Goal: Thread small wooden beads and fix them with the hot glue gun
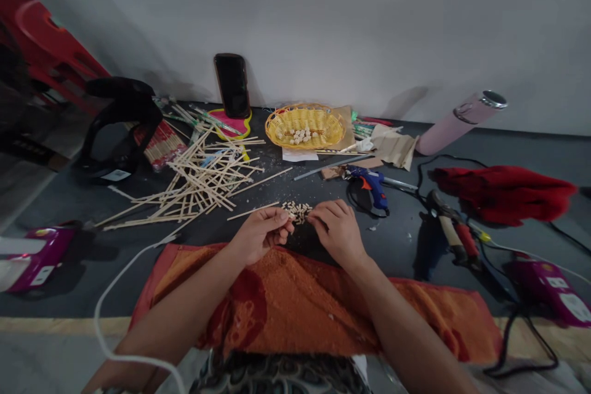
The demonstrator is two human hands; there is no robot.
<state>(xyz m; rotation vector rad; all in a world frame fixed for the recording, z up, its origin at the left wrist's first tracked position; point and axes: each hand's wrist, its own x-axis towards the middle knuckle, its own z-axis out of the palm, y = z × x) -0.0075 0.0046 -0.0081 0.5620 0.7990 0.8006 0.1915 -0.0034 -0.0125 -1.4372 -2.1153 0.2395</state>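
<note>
Dark patterned clothes (277, 377) cover the person's lap, and just past them a fuzzy orange towel with red edges (305, 301) lies across the front of the dark gray table (397, 246). Both bare arms reach over the towel. The left hand (264, 234) is curled, thumb and first finger close together, right by a little pile of short, pale wooden stick bits (300, 210); from here I can't tell if it pinches one. The right hand (339, 231) is half closed, palm down, fingertips at the pile's other side, and I can't see if it holds anything. So the pile sits on the table between both hands. To the left is a messy heap of long, thin, pale wooden sticks (207, 178). Behind the pile is an oval yellow woven basket (329, 126) with small pale lumps (302, 135) inside. A blue glue gun with an orange trigger (379, 192) lies to the right.
</note>
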